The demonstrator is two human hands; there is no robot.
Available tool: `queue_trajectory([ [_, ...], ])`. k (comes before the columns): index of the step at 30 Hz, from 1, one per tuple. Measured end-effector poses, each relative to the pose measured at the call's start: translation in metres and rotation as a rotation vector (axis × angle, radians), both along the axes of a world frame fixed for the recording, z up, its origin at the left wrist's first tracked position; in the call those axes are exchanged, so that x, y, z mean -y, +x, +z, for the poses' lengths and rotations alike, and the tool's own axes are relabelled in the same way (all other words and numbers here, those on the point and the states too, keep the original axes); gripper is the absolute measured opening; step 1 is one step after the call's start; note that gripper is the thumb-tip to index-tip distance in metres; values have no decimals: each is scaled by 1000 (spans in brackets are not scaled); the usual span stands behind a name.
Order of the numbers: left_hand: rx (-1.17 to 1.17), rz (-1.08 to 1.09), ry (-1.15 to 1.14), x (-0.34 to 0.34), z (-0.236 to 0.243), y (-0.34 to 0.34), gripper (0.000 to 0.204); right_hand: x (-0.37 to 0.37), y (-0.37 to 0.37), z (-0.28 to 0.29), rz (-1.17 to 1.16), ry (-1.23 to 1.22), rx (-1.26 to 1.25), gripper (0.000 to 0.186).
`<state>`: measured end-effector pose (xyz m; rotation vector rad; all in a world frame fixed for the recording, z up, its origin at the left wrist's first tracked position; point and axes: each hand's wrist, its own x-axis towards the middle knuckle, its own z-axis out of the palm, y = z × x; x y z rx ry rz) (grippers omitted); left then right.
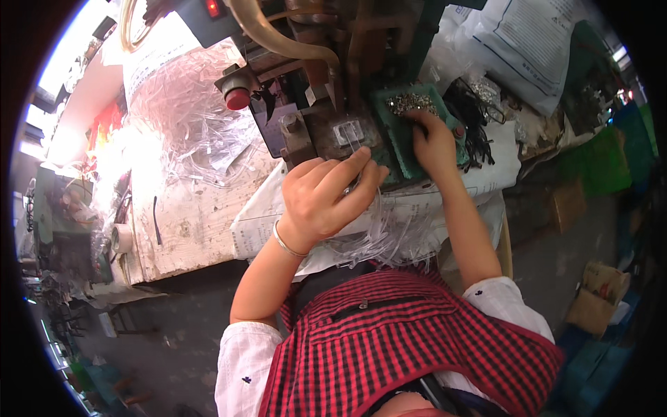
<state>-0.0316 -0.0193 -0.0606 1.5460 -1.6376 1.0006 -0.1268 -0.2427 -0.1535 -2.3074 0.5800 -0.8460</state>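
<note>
My left hand (323,194) is closed on a thin clear plastic strip (353,143), thumb and fingers pinched near its lower end. The strip's upper part reaches to a small bright metal fixture (346,132) on the bed of the machine (306,83). At the right, my right hand (435,144) dips into a green tray (397,151). Its curled fingertips touch a heap of tiny shiny metal parts (410,104), and whatever they pinch is too small to make out.
Left of the machine lies a large pile of clear plastic strips (201,104), by a red push button (237,99). More clear strips (389,240) lie at the table's front edge. Black strips (476,132) and a white plastic sack (521,48) sit on the right.
</note>
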Motion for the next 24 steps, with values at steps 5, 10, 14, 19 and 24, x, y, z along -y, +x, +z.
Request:
queue_trajectory([
  [5, 15, -13, -40, -5, -16, 1, 31, 5, -13, 12, -114, -114, 231, 26],
  [10, 0, -22, -22, -2, -10, 4, 31, 14, -25, 12, -106, 45, 25, 16],
  [14, -37, -5, -57, -7, -14, 1, 29, 0, -22, 0, -188, -262, -119, 13],
  [19, -298, 3, -19, -20, -18, -18, 24, -3, -6, -4, -265, -423, -211, 11],
  [24, -285, 331, -79, -106, -26, -33, 22, -5, -27, -7, -208, -69, 66, 14],
])
